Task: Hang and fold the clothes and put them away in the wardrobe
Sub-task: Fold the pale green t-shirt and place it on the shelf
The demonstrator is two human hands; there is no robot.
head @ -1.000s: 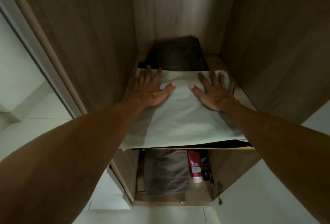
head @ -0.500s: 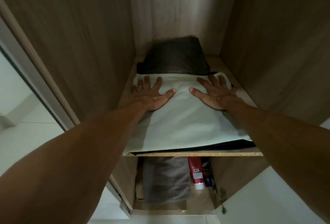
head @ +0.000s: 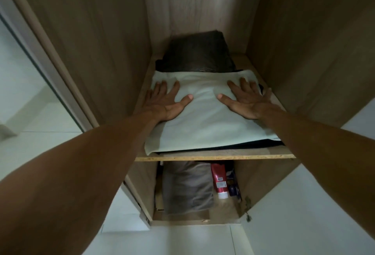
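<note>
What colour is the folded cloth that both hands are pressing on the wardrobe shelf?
Pale mint green, plain with no pattern: the folded cloth shows best in the head view.

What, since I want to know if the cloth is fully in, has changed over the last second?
The left hand and right hand, flat on top, slid the pale green folded cloth deeper onto the shelf; its front edge overhung before and now lies behind the shelf's edge. Nothing gripped or let go. The dark garment behind stayed put.

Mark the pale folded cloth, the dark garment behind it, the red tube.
pale folded cloth [head: 205, 124]: head view, bare middle.
dark garment [head: 196, 53]: head view, top face.
red tube [head: 219, 177]: head view, its body.
</note>
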